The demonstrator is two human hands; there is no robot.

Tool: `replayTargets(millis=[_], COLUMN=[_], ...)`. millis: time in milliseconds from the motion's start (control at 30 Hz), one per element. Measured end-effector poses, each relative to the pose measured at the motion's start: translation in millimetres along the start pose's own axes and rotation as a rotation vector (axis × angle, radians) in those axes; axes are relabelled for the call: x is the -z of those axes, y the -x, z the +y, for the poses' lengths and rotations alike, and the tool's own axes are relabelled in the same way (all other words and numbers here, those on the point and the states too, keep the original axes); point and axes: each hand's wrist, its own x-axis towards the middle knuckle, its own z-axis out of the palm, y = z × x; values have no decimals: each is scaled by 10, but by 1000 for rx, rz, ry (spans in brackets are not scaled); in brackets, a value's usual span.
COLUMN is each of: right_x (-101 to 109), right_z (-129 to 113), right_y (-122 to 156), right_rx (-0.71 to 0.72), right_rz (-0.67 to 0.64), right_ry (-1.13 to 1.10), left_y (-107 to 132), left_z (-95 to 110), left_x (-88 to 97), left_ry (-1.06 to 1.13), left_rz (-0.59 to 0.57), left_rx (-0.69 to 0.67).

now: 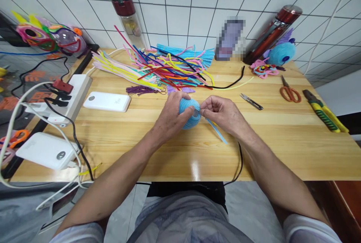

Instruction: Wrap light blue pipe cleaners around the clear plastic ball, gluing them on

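Near the middle of the table my left hand (171,117) is wrapped round a ball of light blue pipe cleaner (188,104), its thumb across the front. A small greyish, clear-looking patch shows beside the thumb, on the ball's right side. My right hand (220,111) is closed in a pinch at that same side. A light blue pipe cleaner (217,132) trails from below the right fingers onto the table; its upper end is hidden. Behind the ball lie a purple fuzzy piece (180,88) and a purple tassel (142,90).
Many coloured pipe cleaners (169,64) are heaped at the back. Thread snips (252,101), orange-handled scissors (290,92) and pliers (324,113) lie right. Power banks (107,101) and a power strip (73,98) with cables sit left. Two bottles (128,17) and a blue ball figure (282,53) stand behind.
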Motion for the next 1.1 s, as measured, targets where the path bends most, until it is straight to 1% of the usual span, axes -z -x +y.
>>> replayTargets(millis=[333, 533, 867, 1100], right_x=[-5, -11, -12, -29], right_z=[0, -20, -56, -61], right_y=[-1, -3, 10, 20], right_rx=[-11, -30, -40, -19], right_rz=[-30, -37, -45, -48], right_ry=[-47, -53, -85, -94], left_y=[4, 7, -23, -22], left_z=[-12, 27, 58, 59], left_x=[30, 63, 121, 165], left_ry=[-70, -42, 9, 62], left_rz=[-70, -106, -156, -173], left_rx=[-38, -90, 11, 42])
